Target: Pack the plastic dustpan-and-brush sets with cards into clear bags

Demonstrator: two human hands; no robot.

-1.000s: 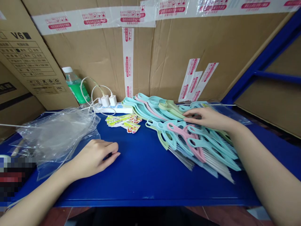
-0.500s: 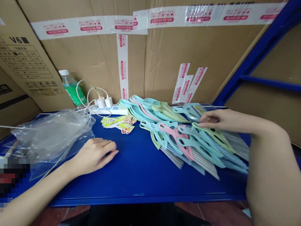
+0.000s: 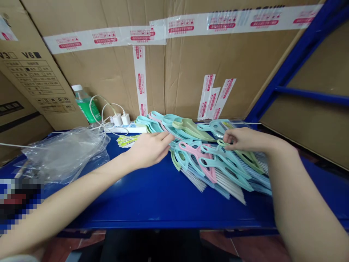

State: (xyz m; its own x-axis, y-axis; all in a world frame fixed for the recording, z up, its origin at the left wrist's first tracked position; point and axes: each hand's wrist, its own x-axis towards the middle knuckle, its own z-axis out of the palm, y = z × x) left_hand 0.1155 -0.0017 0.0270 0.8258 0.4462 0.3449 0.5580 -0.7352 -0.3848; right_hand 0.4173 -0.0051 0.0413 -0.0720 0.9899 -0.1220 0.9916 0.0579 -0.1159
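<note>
Pastel plastic hand brushes (image 3: 218, 160) in teal, pink and pale green lie overlapped just right of the white power strip (image 3: 133, 128): one bunch fanned nearest it, another in front, their pale bristles splayed outward, away from it — a pink brush (image 3: 197, 157) sits on top.

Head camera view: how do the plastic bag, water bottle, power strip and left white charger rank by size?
Plastic bag looks largest; water bottle and power strip look alike, so I won't rank them; left white charger looks smallest.

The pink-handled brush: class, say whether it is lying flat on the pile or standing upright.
Lying flat: the pink-handled brush rests on the heap of pastel brushes, its handle level across them above the blue shelf.
</note>
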